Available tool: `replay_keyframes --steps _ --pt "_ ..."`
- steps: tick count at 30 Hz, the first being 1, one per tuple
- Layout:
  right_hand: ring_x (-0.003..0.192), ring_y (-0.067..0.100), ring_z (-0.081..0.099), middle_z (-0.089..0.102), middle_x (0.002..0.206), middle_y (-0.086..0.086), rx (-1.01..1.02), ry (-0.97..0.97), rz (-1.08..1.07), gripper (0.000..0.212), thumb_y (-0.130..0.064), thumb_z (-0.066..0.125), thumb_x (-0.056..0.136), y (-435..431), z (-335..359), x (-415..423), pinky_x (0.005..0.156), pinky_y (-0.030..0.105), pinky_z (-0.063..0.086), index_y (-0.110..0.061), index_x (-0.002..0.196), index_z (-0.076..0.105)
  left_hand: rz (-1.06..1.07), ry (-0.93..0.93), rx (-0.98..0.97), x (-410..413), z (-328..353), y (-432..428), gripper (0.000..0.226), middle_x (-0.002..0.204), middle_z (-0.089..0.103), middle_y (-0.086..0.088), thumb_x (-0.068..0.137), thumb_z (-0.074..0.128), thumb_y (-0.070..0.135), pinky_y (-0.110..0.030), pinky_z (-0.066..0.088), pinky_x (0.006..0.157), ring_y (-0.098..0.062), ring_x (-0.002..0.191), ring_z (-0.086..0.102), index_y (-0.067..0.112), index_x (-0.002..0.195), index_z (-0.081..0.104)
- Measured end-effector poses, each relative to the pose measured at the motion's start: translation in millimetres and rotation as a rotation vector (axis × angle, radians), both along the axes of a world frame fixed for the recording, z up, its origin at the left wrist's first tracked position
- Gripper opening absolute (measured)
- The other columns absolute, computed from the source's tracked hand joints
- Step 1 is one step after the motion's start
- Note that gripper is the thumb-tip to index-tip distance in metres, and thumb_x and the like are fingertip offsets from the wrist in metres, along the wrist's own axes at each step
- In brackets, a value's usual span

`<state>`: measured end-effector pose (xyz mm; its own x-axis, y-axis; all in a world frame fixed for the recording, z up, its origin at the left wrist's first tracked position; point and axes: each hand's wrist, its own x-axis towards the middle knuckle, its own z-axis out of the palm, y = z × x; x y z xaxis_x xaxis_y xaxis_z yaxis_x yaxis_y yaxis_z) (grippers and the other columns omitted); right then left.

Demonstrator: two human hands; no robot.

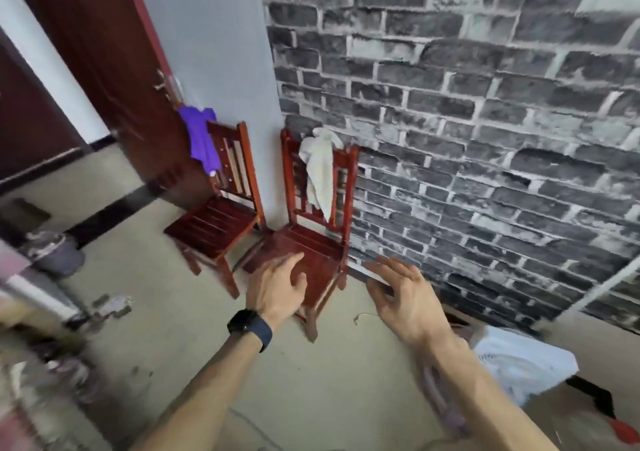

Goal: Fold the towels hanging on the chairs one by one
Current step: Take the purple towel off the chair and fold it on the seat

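1. Both forearms reached forward closest to the lens on my feed. The left hand (277, 288), with a black wristwatch (247, 326) strapped above it, had its fingers spread and loose and held nothing.
2. The right hand (403, 298) was likewise relaxed, with fingers slightly bent and empty, near the foot of the grey brick-patterned wall (485, 104).
3. From my view the left hand overlapped the seat of the nearer dark red slatted wooden chair (311, 239); I could not tell whether it touched the wood.
4. A crumpled white cloth towel (320, 170) hung from the top rail of that chair's back, drooping down the slats.
5. A bright purple cloth towel (202, 140) draped over the back corner of the second dark red wooden chair (214, 225), just beside the first and next to a dark red door (104, 69).
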<state>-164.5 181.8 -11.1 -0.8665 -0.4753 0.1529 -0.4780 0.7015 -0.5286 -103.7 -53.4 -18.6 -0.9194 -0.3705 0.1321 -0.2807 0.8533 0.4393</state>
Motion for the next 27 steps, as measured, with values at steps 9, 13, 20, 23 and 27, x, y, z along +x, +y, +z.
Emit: replay_keyframes --steps 9,13,20,23,27 --pt "0.135 0.016 0.047 0.06 0.138 -0.011 -0.085 0.096 0.204 0.043 -0.049 0.041 0.097 -183 33 -60 0.114 0.041 0.039 -0.034 0.132 0.06 0.183 0.076 -0.077 -15 42 -181 0.048 0.142 0.056 0.003 0.094 0.057 0.036 -0.034 0.042 0.106 -0.019 0.132 0.049 0.027 0.141 0.052" --pt "0.138 0.015 0.044 0.059 0.14 -0.01 -0.109 0.122 0.272 0.035 -0.041 0.051 0.1 -251 36 -90 0.118 0.031 0.03 -0.033 0.132 0.061 0.252 0.072 -0.049 -32 43 -244 0.049 0.145 0.052 0.001 0.094 0.056 0.036 -0.036 0.041 0.109 -0.019 0.134 0.046 0.028 0.142 0.049" --pt "0.139 0.014 0.042 0.059 0.138 -0.013 -0.149 0.138 0.33 0.035 -0.037 0.052 0.101 -374 44 -172 0.113 0.026 0.027 -0.032 0.134 0.061 0.314 0.061 -0.041 -100 44 -359 0.049 0.143 0.053 0.004 0.094 0.054 0.037 -0.039 0.043 0.107 -0.018 0.132 0.047 0.03 0.142 0.047" --pt "0.139 0.013 0.041 0.059 0.14 -0.011 -0.147 0.14 0.352 0.036 -0.039 0.051 0.101 -430 46 -220 0.111 0.022 0.025 -0.032 0.135 0.06 0.341 0.071 -0.031 -146 48 -413 0.049 0.145 0.051 0.002 0.094 0.053 0.035 -0.038 0.041 0.108 -0.019 0.133 0.045 0.032 0.142 0.047" --pt "0.142 0.013 0.039 0.057 0.141 -0.012 -0.135 0.096 0.37 0.036 -0.039 0.048 0.102 -500 48 -286 0.113 0.022 0.022 -0.033 0.136 0.058 0.376 0.035 -0.031 -209 55 -479 0.049 0.145 0.05 0.003 0.095 0.051 0.035 -0.034 0.037 0.108 -0.017 0.134 0.043 0.035 0.143 0.045"
